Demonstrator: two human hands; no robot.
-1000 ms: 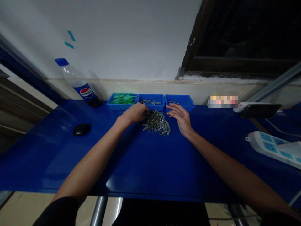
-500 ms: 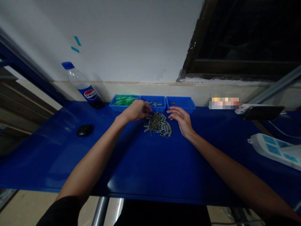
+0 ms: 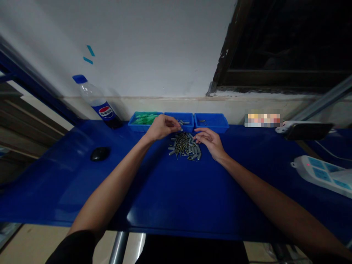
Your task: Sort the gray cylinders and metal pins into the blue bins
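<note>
A pile of screws and grey cylinders (image 3: 184,146) lies on the blue table. Over its back left edge, my left hand (image 3: 165,126) pinches a small grey piece at its fingertips. My right hand (image 3: 210,142) is at the pile's right side, fingers apart, with its fingertips near the grey cylinders; nothing shows in it. Behind the pile stand three blue bins: the left bin (image 3: 139,128) has green pieces, the middle bin (image 3: 188,128) a few grey cylinders, and the right bin (image 3: 217,126) a few screws. My left hand partly covers the left and middle bins.
A cola bottle (image 3: 103,106) stands at the back left, with a black mouse (image 3: 99,154) in front of it. On the right are a white power strip (image 3: 319,170), a dark phone-like device (image 3: 309,131) and a cable. A wall rises behind the table (image 3: 165,198).
My left hand has moved slightly right, its fingertips now closed on a small piece. My right hand has shifted a little left, towards the pile.
</note>
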